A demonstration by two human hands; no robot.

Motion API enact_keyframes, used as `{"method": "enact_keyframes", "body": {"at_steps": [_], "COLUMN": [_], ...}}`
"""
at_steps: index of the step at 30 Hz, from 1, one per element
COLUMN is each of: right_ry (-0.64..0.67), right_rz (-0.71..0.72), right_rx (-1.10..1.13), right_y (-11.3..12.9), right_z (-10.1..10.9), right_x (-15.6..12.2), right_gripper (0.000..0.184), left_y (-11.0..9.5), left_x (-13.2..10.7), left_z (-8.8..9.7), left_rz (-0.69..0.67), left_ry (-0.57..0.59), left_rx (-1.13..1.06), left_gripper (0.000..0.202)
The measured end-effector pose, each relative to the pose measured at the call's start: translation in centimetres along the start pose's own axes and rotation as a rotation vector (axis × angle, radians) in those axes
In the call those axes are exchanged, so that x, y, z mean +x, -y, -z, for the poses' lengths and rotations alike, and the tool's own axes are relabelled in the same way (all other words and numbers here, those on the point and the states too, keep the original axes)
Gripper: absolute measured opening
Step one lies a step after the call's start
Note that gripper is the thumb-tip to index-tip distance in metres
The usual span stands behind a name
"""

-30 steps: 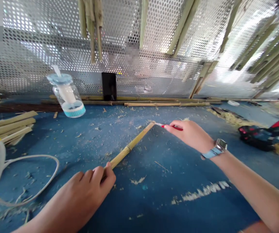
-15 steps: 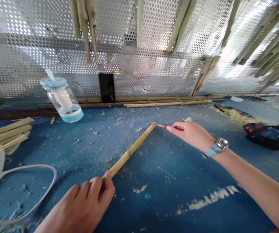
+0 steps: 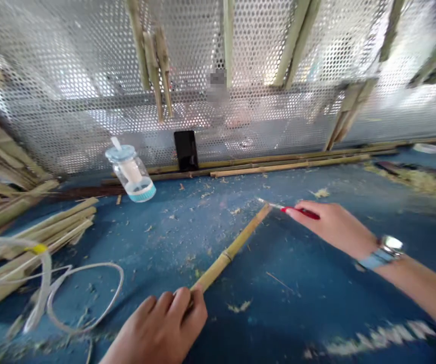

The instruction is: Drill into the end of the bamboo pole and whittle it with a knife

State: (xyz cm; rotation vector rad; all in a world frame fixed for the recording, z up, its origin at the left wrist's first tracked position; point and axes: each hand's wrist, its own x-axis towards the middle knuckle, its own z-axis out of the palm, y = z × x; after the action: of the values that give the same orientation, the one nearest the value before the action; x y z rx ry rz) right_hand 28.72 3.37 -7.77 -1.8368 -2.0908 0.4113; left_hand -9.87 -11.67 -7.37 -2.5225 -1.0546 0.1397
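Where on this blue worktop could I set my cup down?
Roomiest: the blue worktop right of the bamboo stick, below the right hand, with only scattered shavings. Crowded at far left: bamboo slats and a white cord.

Only small shavings are lying on the blue table [image 3: 316, 288] between the right hand [image 3: 334, 227] and the glass jar [image 3: 130, 174]. The bamboo stick [image 3: 229, 255] is lying across the way from the left hand [image 3: 157, 328]. A white cord [image 3: 85, 298] and bamboo strips [image 3: 47, 237] are blocking the left side, and a holey metal wall [image 3: 70, 126] is standing behind.
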Motion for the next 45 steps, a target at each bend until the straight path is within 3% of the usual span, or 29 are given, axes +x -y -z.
{"method": "enact_keyframes", "body": {"at_steps": [3, 5, 11, 16, 25, 32, 39, 42, 45], "right_ry": [-0.070, -0.111, -0.028, 0.031, -0.079, -0.083, -0.028, -0.053, -0.081], "right_rz": [0.009, 0.017, 0.071, 0.085, 0.043, 0.035, 0.106, 0.061, 0.057], "right_rx": [0.008, 0.010, 0.012, -0.090, -0.360, -0.392, -0.330, -0.339, -0.389], "right_y": [-0.9, -1.3, -0.2, 0.9, 1.9, 2.1, 2.3, 2.1, 2.0], "right_z": [0.5, 0.6, -0.3, -0.8, -0.5, -0.3, -0.7, -0.7, -0.8], "right_x": [0.5, 0.7, 0.3, -0.2, -0.3, -0.1, -0.4, 0.0, 0.3], "right_gripper": [0.081, 0.079, 0.070, 0.056, 0.055, 0.056, 0.058, 0.057, 0.058], "left_y": [0.3, 0.7, 2.0, 1.9, 1.5, 1.0, 1.1, 1.2, 1.5], "left_x": [0.0, 0.3, 0.6, 0.8, 0.5, -0.6, 0.7, 0.8, 0.7], "left_z": [-0.8, -1.0, -1.1, -1.4, -2.1, -3.8, -2.3, -2.1, -2.1], "left_rz": [0.080, 0.137, 0.201, 0.191, 0.147, 0.090, 0.151, 0.178, 0.179], "left_ry": [-0.145, -0.207, -0.148, -0.201, -0.240, -0.161, -0.245, -0.208, -0.096], "left_rx": [-0.083, -0.152, -0.288, -0.273, -0.184, -0.081, -0.131, -0.150, -0.191], "left_gripper": [0.033, 0.035, 0.051, 0.055, 0.055, 0.050, 0.058, 0.054, 0.047]}}
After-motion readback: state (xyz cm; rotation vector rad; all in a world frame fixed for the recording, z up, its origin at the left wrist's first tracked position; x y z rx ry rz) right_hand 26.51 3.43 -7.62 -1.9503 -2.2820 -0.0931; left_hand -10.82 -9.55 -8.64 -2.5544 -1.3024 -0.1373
